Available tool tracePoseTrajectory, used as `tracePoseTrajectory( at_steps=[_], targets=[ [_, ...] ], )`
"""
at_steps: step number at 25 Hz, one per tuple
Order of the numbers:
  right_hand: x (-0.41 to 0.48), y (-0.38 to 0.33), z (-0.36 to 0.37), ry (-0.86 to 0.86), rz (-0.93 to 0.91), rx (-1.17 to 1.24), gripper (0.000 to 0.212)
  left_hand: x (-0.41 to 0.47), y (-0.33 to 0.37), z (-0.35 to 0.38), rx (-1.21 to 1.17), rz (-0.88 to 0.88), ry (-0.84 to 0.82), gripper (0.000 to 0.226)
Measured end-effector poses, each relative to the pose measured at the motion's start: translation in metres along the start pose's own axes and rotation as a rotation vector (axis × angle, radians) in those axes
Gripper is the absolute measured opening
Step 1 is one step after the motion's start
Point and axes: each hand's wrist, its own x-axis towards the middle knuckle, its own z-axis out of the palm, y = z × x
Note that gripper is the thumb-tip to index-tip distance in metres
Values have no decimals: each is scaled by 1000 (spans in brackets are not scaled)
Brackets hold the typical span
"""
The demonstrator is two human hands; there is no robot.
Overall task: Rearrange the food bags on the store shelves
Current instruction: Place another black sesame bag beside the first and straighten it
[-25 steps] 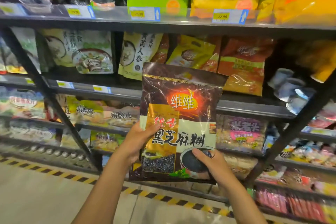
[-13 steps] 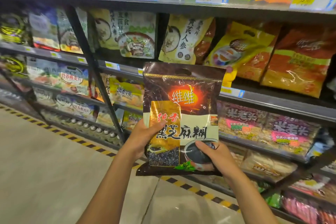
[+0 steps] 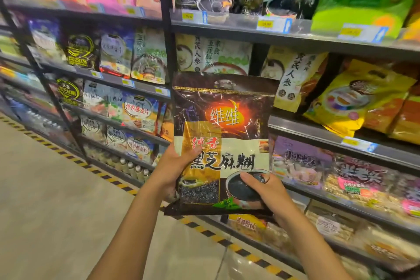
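Upright, glossy crinkled dark bag (image 3: 223, 134) between left hand (image 3: 175, 166), right hand (image 3: 264, 190).

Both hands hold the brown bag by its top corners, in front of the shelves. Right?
Not the top corners. Head view: left hand and right hand hold the brown bag by its lower half, in front of the shelves.

Bright, warm indoor light. Glare streaks on glossy dark bag (image 3: 223, 134) at centre. Blur toward 10 and 4 o'clock; shelves (image 3: 231, 29) bowed by wide-angle lens.
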Motion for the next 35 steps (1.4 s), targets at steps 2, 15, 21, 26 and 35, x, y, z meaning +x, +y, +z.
tracePoseTrajectory(
  at_steps=[2, 15, 21, 26, 35],
  targets=[
    [5, -17, 18, -4, -33, -9, 17, 8, 16, -18, 17, 34, -1, 59],
    [62, -154, 22, -22, -302, 2, 51, 94, 159, -13, 52, 262, -89, 24],
    [113, -217, -17, 22, -463, -95, 59, 160, 222, 21, 40, 311, -144, 26],
    [150, -276, -65, 83, -602, -164, 57, 220, 283, 70, 44, 277, -189, 10],
    [206, -369, -136, 84, -567, -178, 37, 305, 354, 142, 16, 105, -342, 18]
  ],
)
